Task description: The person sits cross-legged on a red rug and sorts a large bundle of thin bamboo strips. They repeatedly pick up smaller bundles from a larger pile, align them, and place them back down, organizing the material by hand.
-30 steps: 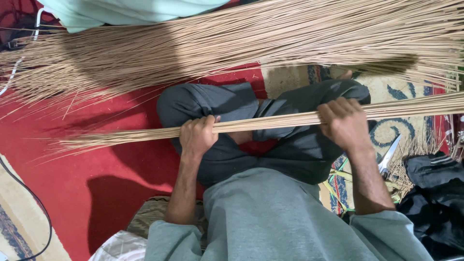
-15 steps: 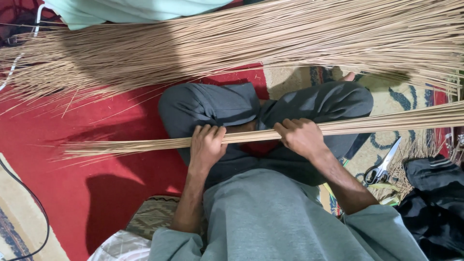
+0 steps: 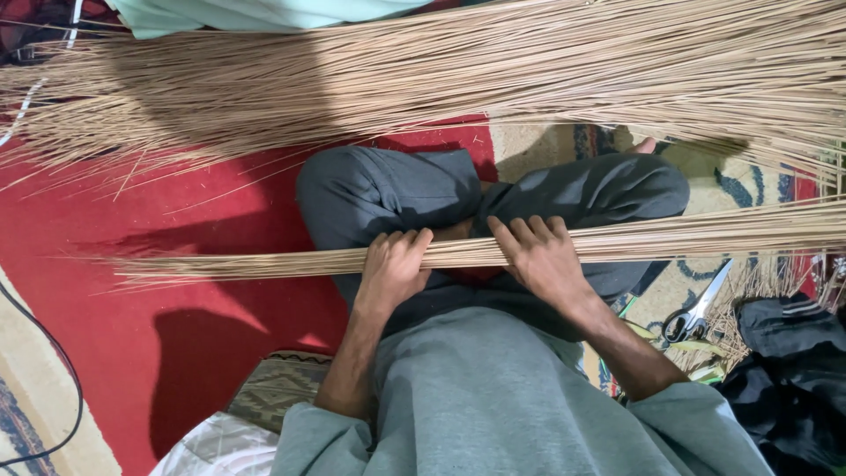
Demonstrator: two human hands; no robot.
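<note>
Nearest the camera, the person is sitting cross-legged in a grey top and dark grey trousers, both arms reaching forward over the lap. The left hand (image 3: 392,269) is wrapping its grip closed around a thin bundle of pale sticks (image 3: 264,263), fingers curled over the top of it. The right hand (image 3: 542,256) is lying just beside the left, its fingers spread flat across the same bundle and pressing down on it; whether the thumb is closing underneath cannot be told. The bundle is lying crosswise over the person's knees, its tapered ends fanning out to the left above the red carpet (image 3: 203,344) and its other end running off the right edge of the view.

To the right of the legs, a pair of scissors (image 3: 696,308) is resting on a patterned rug (image 3: 749,189), near loose stick scraps and a dark garment (image 3: 793,370). At the lower left, a black cable (image 3: 53,353) is curving over the floor.

Farther off, beyond the knees, a big heap of the same sticks (image 3: 441,79) is stretching across the whole width of the view, well apart from the held bundle. At the very top, a pale green cloth (image 3: 264,13) is showing behind the heap
</note>
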